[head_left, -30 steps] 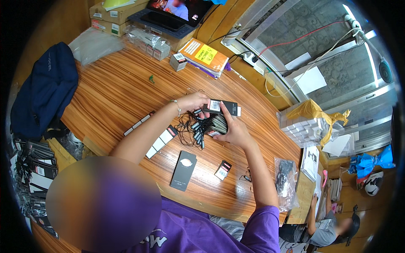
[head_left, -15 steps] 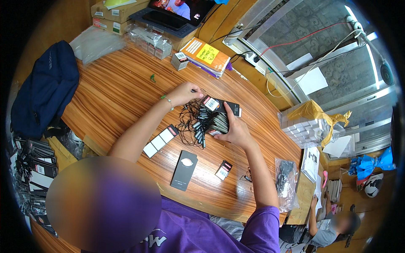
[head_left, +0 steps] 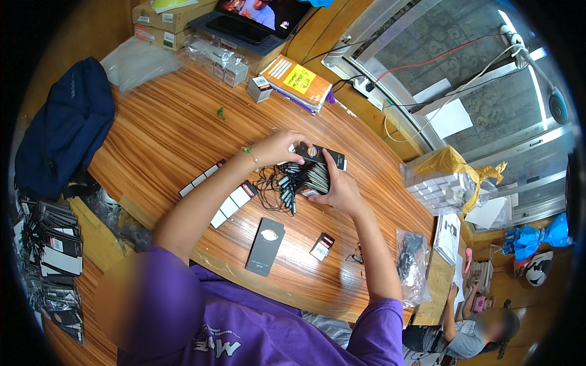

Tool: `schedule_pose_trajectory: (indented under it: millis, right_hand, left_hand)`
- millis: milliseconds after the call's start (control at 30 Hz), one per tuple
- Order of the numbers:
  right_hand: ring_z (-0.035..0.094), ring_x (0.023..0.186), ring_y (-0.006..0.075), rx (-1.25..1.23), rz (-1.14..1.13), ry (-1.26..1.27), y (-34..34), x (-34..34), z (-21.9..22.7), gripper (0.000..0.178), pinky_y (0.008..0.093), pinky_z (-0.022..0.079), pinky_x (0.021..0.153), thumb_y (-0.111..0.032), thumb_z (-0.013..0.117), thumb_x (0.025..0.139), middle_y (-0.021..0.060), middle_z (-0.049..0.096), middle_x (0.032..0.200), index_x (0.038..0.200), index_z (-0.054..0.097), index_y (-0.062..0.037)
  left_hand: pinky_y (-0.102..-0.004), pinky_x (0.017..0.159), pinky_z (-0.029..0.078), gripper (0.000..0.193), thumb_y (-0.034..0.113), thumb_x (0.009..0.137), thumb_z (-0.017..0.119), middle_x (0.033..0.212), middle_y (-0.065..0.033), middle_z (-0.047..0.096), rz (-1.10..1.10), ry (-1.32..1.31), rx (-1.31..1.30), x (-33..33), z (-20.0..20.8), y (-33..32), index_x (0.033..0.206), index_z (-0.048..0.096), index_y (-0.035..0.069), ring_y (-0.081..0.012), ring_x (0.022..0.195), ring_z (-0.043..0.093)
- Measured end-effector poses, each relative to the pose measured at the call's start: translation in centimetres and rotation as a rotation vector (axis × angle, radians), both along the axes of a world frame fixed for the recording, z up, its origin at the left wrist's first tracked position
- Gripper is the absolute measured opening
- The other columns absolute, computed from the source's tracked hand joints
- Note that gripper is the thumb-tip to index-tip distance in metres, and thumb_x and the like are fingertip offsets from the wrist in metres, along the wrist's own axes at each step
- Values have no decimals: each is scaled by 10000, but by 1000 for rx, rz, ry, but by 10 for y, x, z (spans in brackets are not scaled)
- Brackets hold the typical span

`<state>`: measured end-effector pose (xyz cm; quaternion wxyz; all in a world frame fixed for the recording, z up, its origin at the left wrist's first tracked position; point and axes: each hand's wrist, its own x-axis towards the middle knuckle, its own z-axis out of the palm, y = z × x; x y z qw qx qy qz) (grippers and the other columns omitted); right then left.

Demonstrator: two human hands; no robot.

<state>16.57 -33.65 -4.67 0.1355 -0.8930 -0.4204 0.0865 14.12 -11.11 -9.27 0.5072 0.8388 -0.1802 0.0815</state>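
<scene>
A stack of hang tags [head_left: 316, 179] stands on edge on the wooden table, with its black strings [head_left: 284, 186] and small plastic ends spread to the left. My right hand [head_left: 343, 190] grips the stack, thumb at the near end and index finger at the far end. My left hand [head_left: 285, 148] pinches the left end of a black tag [head_left: 323, 156] at the back of the stack; its fingertips partly cover it. White-panelled labels [head_left: 233, 204] lie near my left forearm. A larger black card [head_left: 265, 246] and a small black-and-white tag [head_left: 322, 246] lie nearer me.
More tags [head_left: 60, 244] are heaped at the far left, below a dark blue bag [head_left: 67, 128]. A clear plastic bag [head_left: 413, 268] lies at the right edge. Notebooks [head_left: 299, 82], a small box [head_left: 259, 89] and a screen stand at the back. Another person sits at right.
My left hand has moved slightly right, from the strings onto the end of the black tag. A second strip of white-panelled labels now shows beyond my left forearm. My right hand keeps its place.
</scene>
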Motion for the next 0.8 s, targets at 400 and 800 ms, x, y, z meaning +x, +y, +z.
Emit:
schedule_pose_trajectory:
  millis: [400,800]
  right_hand:
    - [577,940,378,17,8,-3,1,0,0,1112,418,470,785,-297,815,539,229,599,1006,1412,156,-99]
    - [579,942,373,25,10,1,1,-1,2,1090,414,471,789,-276,807,547,220,604,1000,1411,164,-110]
  left_hand:
    - [-274,751,485,284,-29,757,601,893,-75,642,115,74,-98,3,-1,24,1035,590,23,-146,836,613]
    - [-208,522,413,196,148,828,647,661,-11,580,250,154,-311,18,2,19,914,506,42,-69,599,535]
